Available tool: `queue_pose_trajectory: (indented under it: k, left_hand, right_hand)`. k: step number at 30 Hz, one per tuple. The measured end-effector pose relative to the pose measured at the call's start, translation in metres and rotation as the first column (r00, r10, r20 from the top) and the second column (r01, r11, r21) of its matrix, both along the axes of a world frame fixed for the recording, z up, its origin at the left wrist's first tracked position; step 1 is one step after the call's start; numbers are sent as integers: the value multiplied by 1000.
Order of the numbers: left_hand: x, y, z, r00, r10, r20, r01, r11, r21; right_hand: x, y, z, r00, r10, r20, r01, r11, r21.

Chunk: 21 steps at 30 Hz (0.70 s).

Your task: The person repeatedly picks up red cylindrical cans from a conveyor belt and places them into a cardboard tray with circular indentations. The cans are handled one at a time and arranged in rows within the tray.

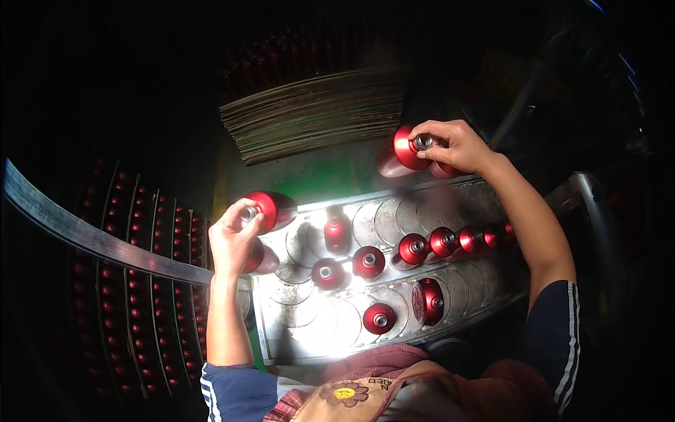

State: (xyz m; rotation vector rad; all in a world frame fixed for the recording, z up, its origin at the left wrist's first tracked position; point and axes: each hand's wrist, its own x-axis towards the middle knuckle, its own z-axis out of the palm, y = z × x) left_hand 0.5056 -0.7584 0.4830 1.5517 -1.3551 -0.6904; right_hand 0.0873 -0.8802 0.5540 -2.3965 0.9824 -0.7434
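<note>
My left hand (232, 238) is closed round the silver neck of a shiny red bottle (275, 209), tilted over the left end of a metal table (365, 211). A second red bottle (264, 259) shows just below that hand; whether the fingers grip it too, I cannot tell. At the far edge, my right hand (455, 144) pinches the neck of another tilted red bottle (402, 156). Part of one more red bottle (443, 169) shows beneath this hand. Between my arms, several red bottles stand on the table, among them one near the middle (368, 261).
A red bottle lies on its side (427, 302) near the table's front. Layered stacks of red bottles (140, 281) fill the left, beyond a curved metal rail (105, 243). Behind the table is a pile of flat sheets (316, 112). A metal post (594, 211) stands right.
</note>
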Motion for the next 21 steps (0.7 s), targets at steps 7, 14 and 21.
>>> queue_pose_trajectory:
  k: [7, 14, 21]
  left_hand:
    - [14, 140, 67, 948, -71, -311, -13, 966, -258]
    - [38, 310, 56, 963, 96, -252, -97, 995, 9]
    - [87, 423, 23, 959, 282, -27, -254, 897, 361]
  right_hand:
    - [-23, 132, 79, 949, -150, 279, 143, 989, 46]
    - [-27, 291, 24, 947, -116, 300, 87, 990, 109]
    - [51, 392, -56, 981, -18, 195, -55, 931, 361]
